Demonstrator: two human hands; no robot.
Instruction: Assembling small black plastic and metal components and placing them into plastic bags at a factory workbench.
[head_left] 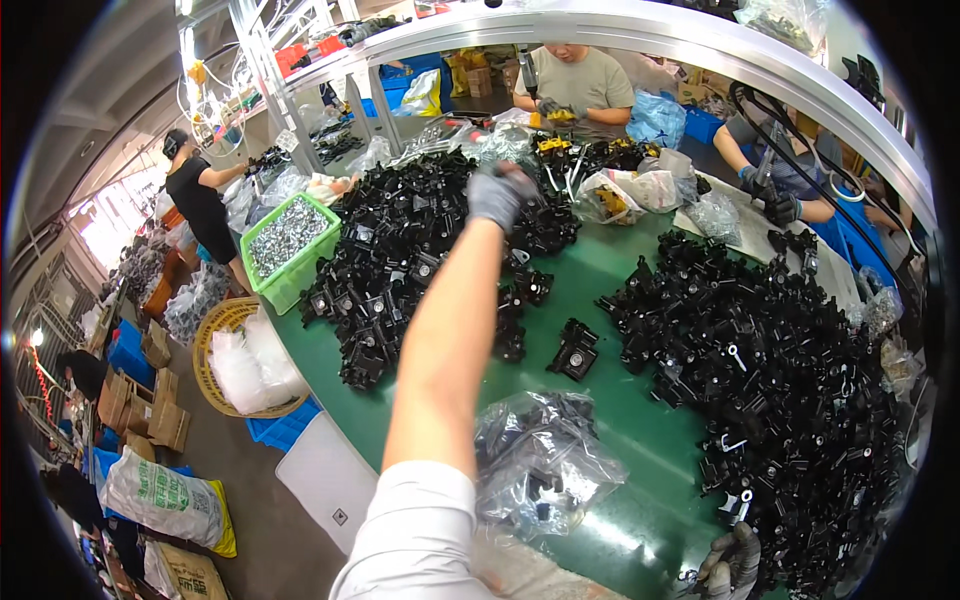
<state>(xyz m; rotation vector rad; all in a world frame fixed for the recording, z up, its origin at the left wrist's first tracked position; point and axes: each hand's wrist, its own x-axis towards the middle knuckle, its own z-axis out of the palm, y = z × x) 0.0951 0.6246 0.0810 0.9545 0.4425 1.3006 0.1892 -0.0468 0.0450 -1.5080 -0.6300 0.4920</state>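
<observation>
My left hand (497,196), in a grey glove, is stretched far forward over a heap of black metal-and-plastic parts (400,235). Its fingers are smeared by motion, so their grip does not show. At the lower right my right hand (732,565), also gloved, has curled fingers beside a second, larger heap of black parts (780,390). A small silver wrench (741,508) points up from just above those fingers; what they hold is mostly hidden. One black part (575,350) lies alone on the green table (640,420) between the heaps.
A clear plastic bag of dark parts (540,465) lies close in front of me. Left stand a green crate of small metal pieces (325,215) and a yellow basket (205,350). A metal frame bar (640,22) arches overhead. Co-workers (585,85) sit across the table.
</observation>
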